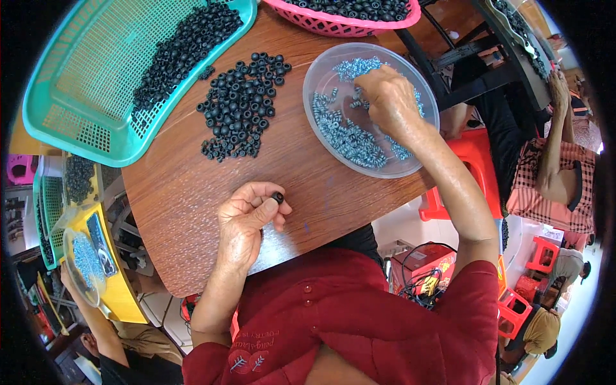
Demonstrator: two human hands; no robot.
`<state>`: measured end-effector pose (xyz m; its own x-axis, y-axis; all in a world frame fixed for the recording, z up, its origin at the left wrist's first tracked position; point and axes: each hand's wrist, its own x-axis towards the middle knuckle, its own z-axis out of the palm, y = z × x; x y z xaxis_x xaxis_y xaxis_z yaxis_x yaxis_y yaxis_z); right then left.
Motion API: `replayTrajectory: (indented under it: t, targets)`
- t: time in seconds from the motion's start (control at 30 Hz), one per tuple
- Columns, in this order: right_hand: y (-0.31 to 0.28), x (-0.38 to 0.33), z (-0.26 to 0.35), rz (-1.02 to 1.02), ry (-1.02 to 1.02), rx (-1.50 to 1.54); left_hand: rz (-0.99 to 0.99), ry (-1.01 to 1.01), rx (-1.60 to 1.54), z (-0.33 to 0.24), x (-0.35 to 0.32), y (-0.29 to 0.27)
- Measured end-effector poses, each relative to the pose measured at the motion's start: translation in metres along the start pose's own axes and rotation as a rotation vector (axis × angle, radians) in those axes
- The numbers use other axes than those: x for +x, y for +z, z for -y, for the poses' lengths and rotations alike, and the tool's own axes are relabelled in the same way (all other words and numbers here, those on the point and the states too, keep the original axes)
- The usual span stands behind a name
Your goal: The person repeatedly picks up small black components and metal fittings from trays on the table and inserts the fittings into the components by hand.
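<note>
Brown wood-grain worktop (192,186) fills the middle of the view, with red plastic stools on the pale floor to its right. At its far left edge lies a big teal mesh basket (83,77) holding a heap of black rings, and a pink basket (346,27) of the same rings sits at the far edge. A round clear plastic bowl (327,77) rests right of centre, scattered with small silvery-blue metal pieces (350,141). Between teal basket and bowl lies a loose pile of black rings (240,106) on the bare wood. The right hand (391,99) reaches into the bowl, fingers bunched together down among the metal pieces. The left hand (247,215) rests near the worktop's front edge, thumb and forefinger clamped on one black ring (278,197).
</note>
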<state>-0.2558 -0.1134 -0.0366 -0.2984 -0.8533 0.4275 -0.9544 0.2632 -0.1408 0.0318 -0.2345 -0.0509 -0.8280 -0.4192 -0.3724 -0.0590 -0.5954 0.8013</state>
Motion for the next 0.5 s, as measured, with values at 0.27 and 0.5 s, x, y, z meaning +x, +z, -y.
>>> replayTrajectory:
  t: [0.27,0.5]
  targets:
    - [0.0,0.013,-0.005,0.005,-0.007,-0.11,0.006,0.019,-0.006,0.001,0.0,-0.001]
    - [0.015,0.028,-0.001,0.153,-0.077,-0.274,0.023,0.019,-0.022,0.003,0.0,-0.003]
